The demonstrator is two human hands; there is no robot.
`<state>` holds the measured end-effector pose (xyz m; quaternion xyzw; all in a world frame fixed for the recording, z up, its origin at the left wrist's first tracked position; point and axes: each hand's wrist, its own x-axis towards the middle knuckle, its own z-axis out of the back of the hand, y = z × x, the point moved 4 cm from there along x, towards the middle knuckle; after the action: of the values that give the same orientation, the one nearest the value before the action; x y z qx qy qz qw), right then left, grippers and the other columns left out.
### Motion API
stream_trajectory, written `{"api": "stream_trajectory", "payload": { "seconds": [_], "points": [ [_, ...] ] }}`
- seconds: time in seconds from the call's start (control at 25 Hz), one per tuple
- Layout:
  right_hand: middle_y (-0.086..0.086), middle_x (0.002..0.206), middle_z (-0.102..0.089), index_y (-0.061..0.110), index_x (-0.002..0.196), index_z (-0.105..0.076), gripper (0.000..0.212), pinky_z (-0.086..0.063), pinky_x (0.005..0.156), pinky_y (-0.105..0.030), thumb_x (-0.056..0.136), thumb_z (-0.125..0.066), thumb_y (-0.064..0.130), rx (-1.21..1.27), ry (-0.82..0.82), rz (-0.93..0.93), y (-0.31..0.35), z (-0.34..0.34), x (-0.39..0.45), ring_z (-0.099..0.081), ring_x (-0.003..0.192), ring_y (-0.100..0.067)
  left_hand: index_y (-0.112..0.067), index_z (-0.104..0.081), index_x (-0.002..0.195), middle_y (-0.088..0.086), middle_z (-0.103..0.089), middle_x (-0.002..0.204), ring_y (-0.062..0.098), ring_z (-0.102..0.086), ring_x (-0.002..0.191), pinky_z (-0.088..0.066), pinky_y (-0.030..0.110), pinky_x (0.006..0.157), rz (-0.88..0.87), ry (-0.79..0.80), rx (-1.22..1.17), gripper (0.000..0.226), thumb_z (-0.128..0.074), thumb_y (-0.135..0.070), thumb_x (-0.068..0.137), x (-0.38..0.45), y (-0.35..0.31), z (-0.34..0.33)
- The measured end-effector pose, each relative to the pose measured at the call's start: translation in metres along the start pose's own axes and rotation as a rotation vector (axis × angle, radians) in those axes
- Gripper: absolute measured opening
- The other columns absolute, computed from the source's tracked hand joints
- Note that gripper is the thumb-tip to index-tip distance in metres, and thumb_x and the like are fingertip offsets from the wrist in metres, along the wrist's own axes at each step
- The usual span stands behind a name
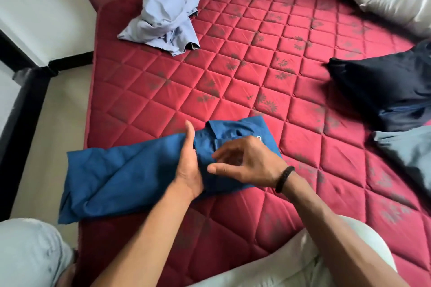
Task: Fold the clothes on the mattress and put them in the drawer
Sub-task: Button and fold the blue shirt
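We press our flat left hand (pixel 190 165) edge-on into the blue shirt (pixel 130 177) at the mattress (pixel 233 81) near edge, right hand (pixel 245 165) hovering, fingers loosely curled, empty.

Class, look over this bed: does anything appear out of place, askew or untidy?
Yes. The light blue garment lies crumpled in a heap near the mattress's far left corner, unfolded. The blue shirt being folded overhangs the mattress's left edge.

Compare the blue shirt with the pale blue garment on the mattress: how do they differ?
The blue shirt is deep blue, the pale garment light lavender-blue. The shirt lies flattened in a long folded strip; the pale garment sits crumpled in a heap. Both hands are at the shirt, the left hand flat on it; nothing touches the pale garment. Both lie on the red mattress.
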<state>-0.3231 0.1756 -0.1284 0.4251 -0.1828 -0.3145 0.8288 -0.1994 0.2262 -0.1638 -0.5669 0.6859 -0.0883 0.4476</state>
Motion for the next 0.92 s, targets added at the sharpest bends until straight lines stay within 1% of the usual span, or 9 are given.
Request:
{"api": "stream_trajectory", "payload": {
  "seconds": [0.08,0.16,0.28,0.4,0.52,0.68,0.8,0.88,0.92],
  "points": [
    [0.009,0.083,-0.077,0.02,0.097,-0.078,0.025,-0.055,0.068,-0.028,0.09,-0.076,0.043,0.173,-0.263,-0.047,-0.009,0.015,0.003,-0.071,0.073,-0.004,-0.006,-0.07,0.128,0.016,-0.071,0.126,0.028,-0.069,0.117,-0.057,0.038,0.098,0.052,-0.051,0.055,0.068,-0.053,-0.063,0.094,-0.001,0.006,0.011],
    [0.006,0.1,-0.077,0.019,0.113,-0.072,0.037,-0.056,0.079,-0.033,0.094,-0.067,0.05,0.029,-0.575,-0.101,-0.029,0.038,0.0,-0.071,0.089,-0.008,-0.007,-0.069,0.129,0.016,-0.073,0.122,0.03,-0.069,0.115,-0.055,0.042,0.099,0.093,-0.148,0.081,0.049,-0.058,-0.045,0.099,0.006,0.01,0.018],
    [-0.006,0.153,-0.048,0.027,0.151,-0.047,0.073,-0.038,0.115,-0.051,0.094,-0.035,0.071,-0.439,-0.311,-0.173,-0.055,0.016,0.001,-0.042,0.143,-0.026,-0.003,-0.067,0.13,0.019,-0.073,0.12,0.032,-0.073,0.106,-0.056,0.045,0.094,0.082,-0.155,0.033,0.049,-0.05,-0.041,0.104,0.004,0.004,0.022],
    [-0.001,0.172,-0.011,0.044,0.162,-0.014,0.078,-0.011,0.123,-0.065,0.092,-0.016,0.079,-0.573,-0.144,-0.21,-0.057,-0.015,0.004,-0.003,0.159,-0.023,-0.002,-0.064,0.134,0.021,-0.07,0.127,0.035,-0.07,0.114,-0.051,0.049,0.1,0.059,-0.12,0.003,0.049,-0.047,-0.037,0.104,-0.009,-0.012,0.041],
    [0.001,0.173,-0.007,0.047,0.161,-0.004,0.077,-0.005,0.121,-0.067,0.094,-0.018,0.082,-0.721,-0.138,-0.085,-0.046,-0.035,0.008,-0.001,0.159,-0.028,-0.002,-0.058,0.141,0.022,-0.064,0.136,0.038,-0.062,0.127,-0.041,0.053,0.115,0.054,-0.118,0.0,0.054,-0.043,-0.04,0.106,-0.015,-0.025,0.071],
    [-0.001,0.172,-0.014,0.047,0.161,-0.01,0.081,-0.005,0.117,-0.072,0.091,-0.018,0.086,-0.878,-0.092,-0.101,-0.052,-0.057,0.009,-0.009,0.158,-0.034,-0.006,-0.061,0.138,0.02,-0.064,0.137,0.033,-0.062,0.128,-0.042,0.052,0.115,-0.007,-0.086,0.071,0.063,-0.047,-0.056,0.103,-0.014,-0.036,0.078],
    [0.0,0.172,-0.01,0.048,0.161,-0.009,0.083,-0.007,0.117,-0.073,0.09,-0.02,0.088,-0.874,-0.093,-0.104,-0.051,-0.054,0.01,-0.006,0.158,-0.033,-0.014,-0.059,0.137,0.013,-0.064,0.139,0.027,-0.064,0.122,-0.047,0.043,0.11,-0.259,-0.441,0.696,0.06,-0.067,-0.053,0.092,-0.009,-0.046,0.071],
    [-0.001,0.173,-0.006,0.048,0.161,-0.008,0.081,-0.012,0.118,-0.069,0.091,-0.028,0.085,-0.799,-0.147,-0.112,-0.049,-0.047,0.011,-0.006,0.158,-0.032,-0.014,-0.049,0.145,0.011,-0.058,0.142,0.026,-0.055,0.128,-0.041,0.038,0.112,-0.735,-0.653,1.135,0.058,-0.064,-0.042,0.096,-0.021,-0.053,0.051],
    [-0.005,0.172,-0.01,0.045,0.161,-0.012,0.081,-0.019,0.117,-0.064,0.093,-0.034,0.081,-0.712,-0.212,-0.148,-0.05,-0.04,0.01,-0.011,0.157,-0.032,-0.011,-0.047,0.147,0.011,-0.056,0.143,0.026,-0.052,0.132,-0.038,0.038,0.114,-0.96,-0.586,1.267,0.056,-0.059,-0.037,0.099,-0.027,-0.046,0.037]
  ]
}}
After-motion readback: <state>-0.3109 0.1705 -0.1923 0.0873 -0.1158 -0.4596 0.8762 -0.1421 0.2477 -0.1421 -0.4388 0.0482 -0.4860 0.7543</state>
